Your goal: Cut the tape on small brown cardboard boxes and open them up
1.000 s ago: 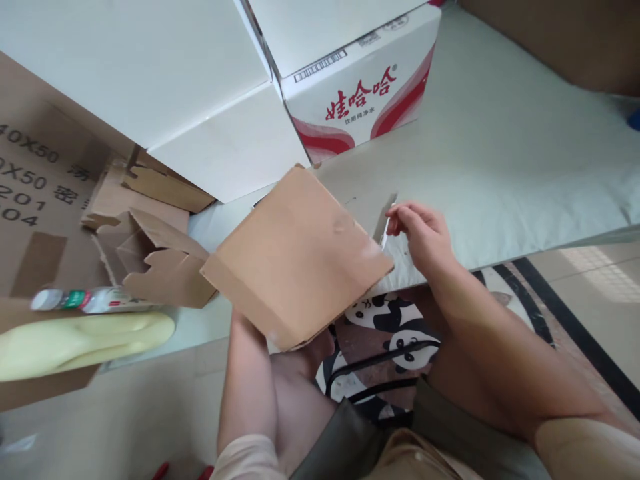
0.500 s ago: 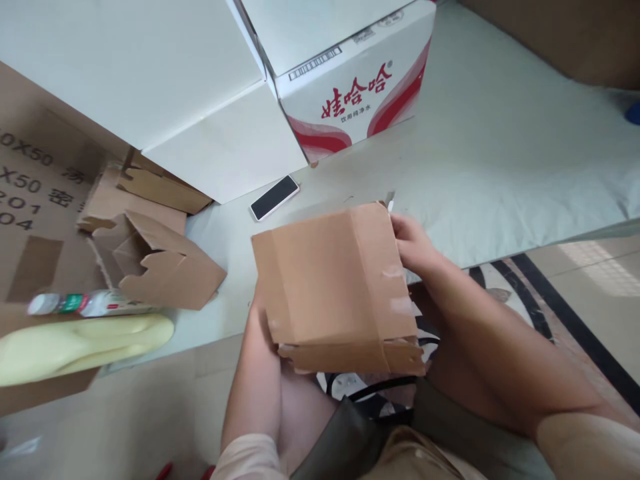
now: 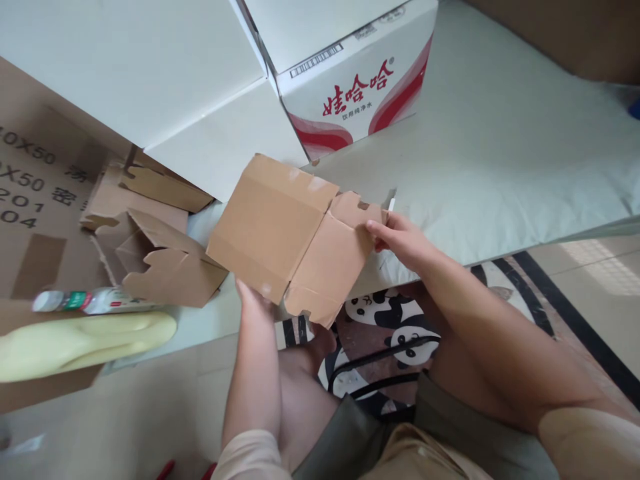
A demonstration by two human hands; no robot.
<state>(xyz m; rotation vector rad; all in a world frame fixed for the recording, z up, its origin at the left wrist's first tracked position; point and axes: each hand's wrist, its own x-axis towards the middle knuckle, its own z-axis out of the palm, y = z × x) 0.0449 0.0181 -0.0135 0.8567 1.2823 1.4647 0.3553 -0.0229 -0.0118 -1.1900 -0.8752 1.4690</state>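
A brown cardboard box (image 3: 273, 227), flattened with notched flaps, is tilted between my two hands above the table edge. My left hand (image 3: 254, 295) grips its lower left edge; the thumb shows, while the other fingers are hidden underneath. At the right corner my right hand (image 3: 397, 239) pinches a notched flap, thumb on top. Just beyond the right hand, a small object with a white end (image 3: 392, 201) lies on the cloth, its kind unclear. To the left, a partly folded cardboard box (image 3: 170, 273) stands close to the held one.
White cartons with red print (image 3: 357, 100) stand at the back of the cloth-covered table (image 3: 490, 153). At left lie a plastic bottle (image 3: 100, 301) and a pale yellow smooth object (image 3: 90, 343), before a large printed carton (image 3: 35, 260). A panda-patterned surface (image 3: 370, 310) shows below.
The cardboard box has swung round and moved left and away from me, and its notched flap now points right. It now covers the phone. My right hand has shifted slightly along with it.
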